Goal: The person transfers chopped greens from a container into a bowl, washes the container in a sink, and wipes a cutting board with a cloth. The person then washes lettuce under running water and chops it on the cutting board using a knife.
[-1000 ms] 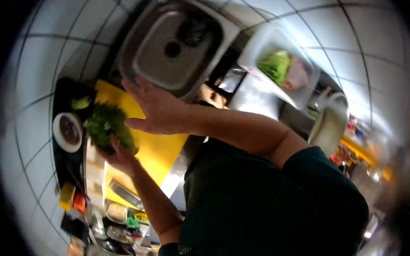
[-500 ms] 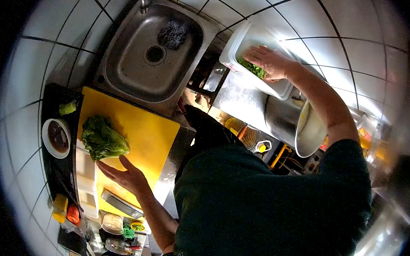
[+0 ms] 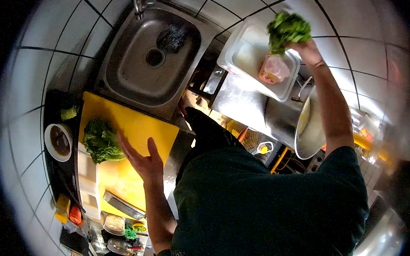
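A bunch of leafy green lettuce (image 3: 289, 30) is gripped in my right hand (image 3: 308, 53), raised over the far edge of a white plastic tub (image 3: 240, 56). Inside that tub lies a pinkish package with orange print (image 3: 275, 70). My left hand (image 3: 144, 160) is open, fingers stretched out, above the yellow cutting board (image 3: 140, 126). Just beyond its fingertips, a head of lettuce (image 3: 103, 141) rests on the board's left part. Whether the fingertips touch its leaves I cannot tell. A cleaver (image 3: 123, 204) lies at the board's near edge.
A metal sink (image 3: 135, 78) with a dark scrubber (image 3: 170, 39) adjoins the board. Left of the board stands a white bowl of dark liquid (image 3: 59, 141). A metal pot (image 3: 307, 129) sits beneath my right forearm. Tiled wall (image 3: 347, 14) rises behind the tub.
My right hand has come up out of the tub with the lettuce, uncovering the pinkish package. My left hand has moved right and turned, its fingers now pointing up beside the lettuce head.
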`<state>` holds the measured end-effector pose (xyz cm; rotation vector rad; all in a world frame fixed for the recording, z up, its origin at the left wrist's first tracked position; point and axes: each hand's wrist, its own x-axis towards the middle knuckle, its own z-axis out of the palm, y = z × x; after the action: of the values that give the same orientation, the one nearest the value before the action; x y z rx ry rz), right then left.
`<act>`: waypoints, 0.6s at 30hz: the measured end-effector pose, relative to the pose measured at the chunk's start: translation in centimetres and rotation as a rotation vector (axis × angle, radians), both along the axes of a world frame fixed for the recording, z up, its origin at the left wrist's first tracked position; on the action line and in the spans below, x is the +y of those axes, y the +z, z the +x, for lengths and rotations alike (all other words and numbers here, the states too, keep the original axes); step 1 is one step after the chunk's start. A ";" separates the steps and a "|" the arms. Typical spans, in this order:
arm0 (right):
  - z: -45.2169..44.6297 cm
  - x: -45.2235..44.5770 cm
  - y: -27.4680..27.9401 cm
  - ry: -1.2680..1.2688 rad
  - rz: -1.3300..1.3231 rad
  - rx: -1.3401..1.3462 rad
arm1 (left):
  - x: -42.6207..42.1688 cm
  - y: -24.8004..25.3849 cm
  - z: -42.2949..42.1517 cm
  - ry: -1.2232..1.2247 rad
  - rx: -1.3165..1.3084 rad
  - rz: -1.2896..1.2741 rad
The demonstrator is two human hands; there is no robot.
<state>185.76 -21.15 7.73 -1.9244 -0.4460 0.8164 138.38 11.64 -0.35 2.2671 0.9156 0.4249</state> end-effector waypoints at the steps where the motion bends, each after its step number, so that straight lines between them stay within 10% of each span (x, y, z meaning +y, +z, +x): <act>1: 0.0 0.4 1.5 -0.091 0.077 0.013 | -0.1 0.8 1.7 -0.070 -0.075 0.018; 12: -13.3 23.3 -3.2 0.200 0.078 0.541 | -0.1 2.0 19.5 -0.133 -0.371 -0.963; 16: -6.9 29.2 -8.2 0.315 -0.490 -0.209 | 3.9 -1.8 20.2 0.360 -0.310 -1.436; 18: -3.2 31.8 -11.3 0.150 -0.348 -0.429 | 5.7 -8.2 20.5 0.441 -0.390 -1.659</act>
<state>182.59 10.65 -3.61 -2.4264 -0.7531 0.5985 158.90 17.39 -8.52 0.4612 0.9469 0.1254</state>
